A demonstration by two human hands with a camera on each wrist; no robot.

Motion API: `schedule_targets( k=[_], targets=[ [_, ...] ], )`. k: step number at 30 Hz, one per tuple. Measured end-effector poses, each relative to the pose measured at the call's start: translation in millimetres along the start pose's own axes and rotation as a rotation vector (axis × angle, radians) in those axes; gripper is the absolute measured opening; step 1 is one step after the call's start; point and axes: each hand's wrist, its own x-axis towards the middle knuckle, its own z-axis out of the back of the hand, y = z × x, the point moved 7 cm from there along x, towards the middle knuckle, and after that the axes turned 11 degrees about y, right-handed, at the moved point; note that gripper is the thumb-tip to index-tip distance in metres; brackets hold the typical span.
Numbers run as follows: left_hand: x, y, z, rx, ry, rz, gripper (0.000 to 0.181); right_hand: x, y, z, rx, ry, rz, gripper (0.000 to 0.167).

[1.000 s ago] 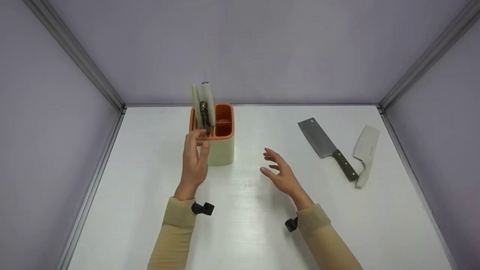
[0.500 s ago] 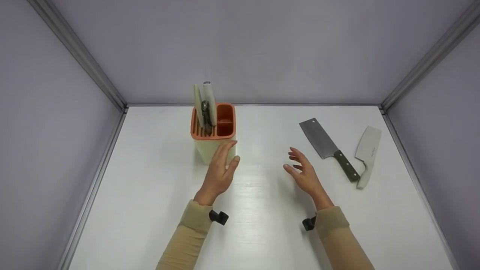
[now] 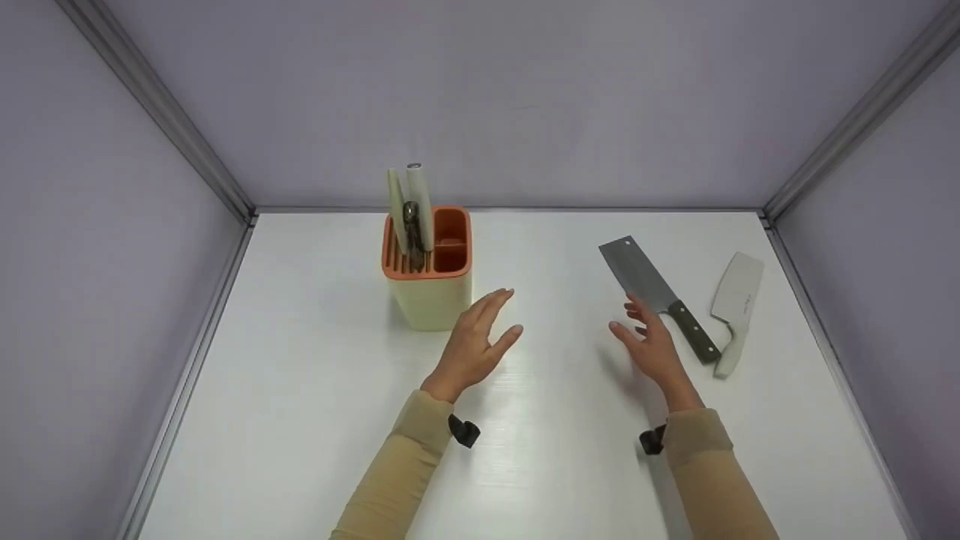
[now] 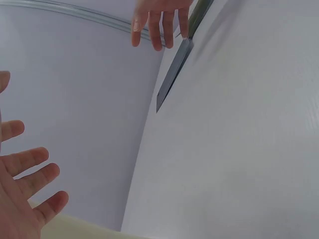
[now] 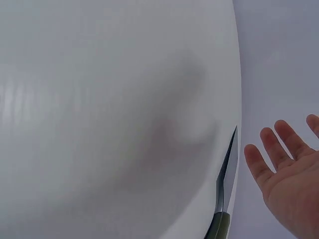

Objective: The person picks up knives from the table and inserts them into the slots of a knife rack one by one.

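In the head view my left hand hovers empty over the table, just right of and in front of the knife block, its fingers spread. My right hand is also empty, fingers loosely extended, beside a cleaver with a dark handle; its fingertips overlap the blade's lower edge in this view. In the right wrist view the cleaver lies next to the right hand with a gap between them. The left wrist view shows the left hand's fingers apart and holding nothing.
A pale knife lies at the right, its handle end against the cleaver's handle. Two light handles and a dark metallic item stand in the block's slotted side; orange compartments are on its right. Walls enclose the back and sides.
Both hands have moved to the right. The left has come away from the front of the knife block, and the right has come up beside the cleaver. The knives have not moved.
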Motion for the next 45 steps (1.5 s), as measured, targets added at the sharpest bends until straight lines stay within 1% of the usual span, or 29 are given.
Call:
schedule_targets(
  k=[6, 10, 12, 16, 18, 20, 22, 25, 28, 32, 39, 42, 45],
  targets=[
    [4.7, 2.4, -18.6, -0.017, 0.052, 0.048, 0.065, -2.3, -12.5, 22.5, -0.082, -0.007, -0.065, 0.071],
    [6.4, 4.0, -29.1, -0.019, 0.080, 0.051, 0.068, -5.4, -23.9, 37.4, -0.137, -0.018, -0.115, 0.076],
    [6.5, 4.8, -33.4, -0.012, 0.090, 0.051, 0.069, -7.2, -28.5, 44.5, -0.150, -0.040, -0.117, 0.076],
    [6.2, 6.6, -40.2, 0.005, 0.106, 0.059, 0.070, -8.9, -33.9, 54.7, -0.156, -0.080, -0.073, 0.069],
    [5.8, 7.1, -42.6, 0.001, 0.116, 0.069, 0.070, -9.5, -36.5, 58.2, -0.192, -0.094, -0.077, 0.068],
    [5.5, 7.9, -45.2, -0.007, 0.127, 0.078, 0.071, -10.0, -40.5, 61.2, -0.228, -0.102, -0.109, 0.068],
    [5.0, 8.4, -47.5, -0.017, 0.136, 0.087, 0.071, -11.0, -46.2, 63.2, -0.260, -0.096, -0.165, 0.072],
    [4.7, 8.9, -50.7, -0.029, 0.152, 0.096, 0.072, -12.0, -53.8, 64.4, -0.262, -0.066, -0.239, 0.076],
    [5.1, 8.5, -53.7, -0.034, 0.170, 0.100, 0.072, -11.9, -56.9, 63.7, -0.246, -0.035, -0.270, 0.078],
    [6.7, 6.9, -58.6, -0.034, 0.193, 0.099, 0.073, -10.2, -54.3, 59.9, -0.244, -0.011, -0.248, 0.078],
    [8.2, 2.8, -67.2, -0.028, 0.219, 0.082, 0.074, -10.0, -47.2, 46.8, -0.206, 0.069, -0.217, 0.078],
    [7.5, 1.9, -69.8, -0.031, 0.228, 0.083, 0.074, -9.3, -44.6, 42.9, -0.185, 0.092, -0.206, 0.076],
    [6.3, 1.4, -71.7, -0.031, 0.237, 0.086, 0.074, -8.3, -43.3, 39.3, -0.168, 0.107, -0.199, 0.067]
  ],
)
